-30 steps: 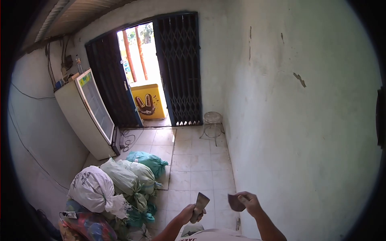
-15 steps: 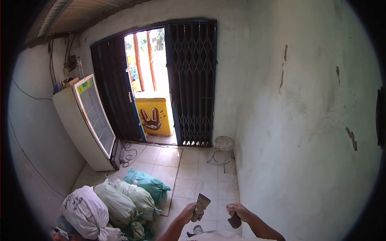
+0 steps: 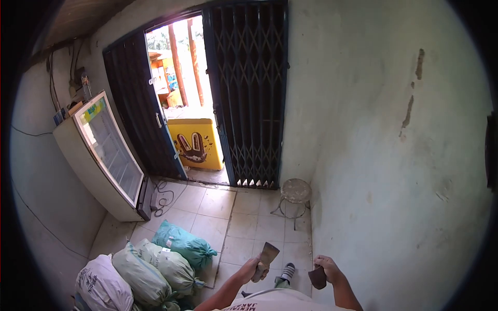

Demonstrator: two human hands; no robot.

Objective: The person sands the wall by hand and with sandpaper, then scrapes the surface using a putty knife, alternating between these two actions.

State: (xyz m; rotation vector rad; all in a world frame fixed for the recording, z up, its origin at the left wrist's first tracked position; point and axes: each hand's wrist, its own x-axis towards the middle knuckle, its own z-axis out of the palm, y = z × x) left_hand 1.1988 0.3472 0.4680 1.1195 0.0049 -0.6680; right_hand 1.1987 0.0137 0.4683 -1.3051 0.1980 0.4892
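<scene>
My left hand (image 3: 251,270) is closed around the handle of a putty knife (image 3: 270,252), its wide, dull blade pointing up and away from me. On the other side of my body, my right hand (image 3: 329,266) pinches a bent, dark brown piece of sandpaper (image 3: 317,279) that hangs below the fingers. Both hands are at waist height, apart from each other. The sandpaper is near the pale wall (image 3: 373,207) on my right but not visibly touching it.
Several tied sacks (image 3: 179,243) lie at the lower left. A round stool (image 3: 296,191) stands against the right wall. Farther back are a glass-door fridge (image 3: 111,150), a cable (image 3: 165,199), a partly open folding gate (image 3: 246,98) and a yellow freezer (image 3: 197,147) in the doorway.
The view has moved forward and tilted, with the stool now closer and a slippered foot stepping out ahead. Both hands keep their hold; the right one has shifted slightly rightward.
</scene>
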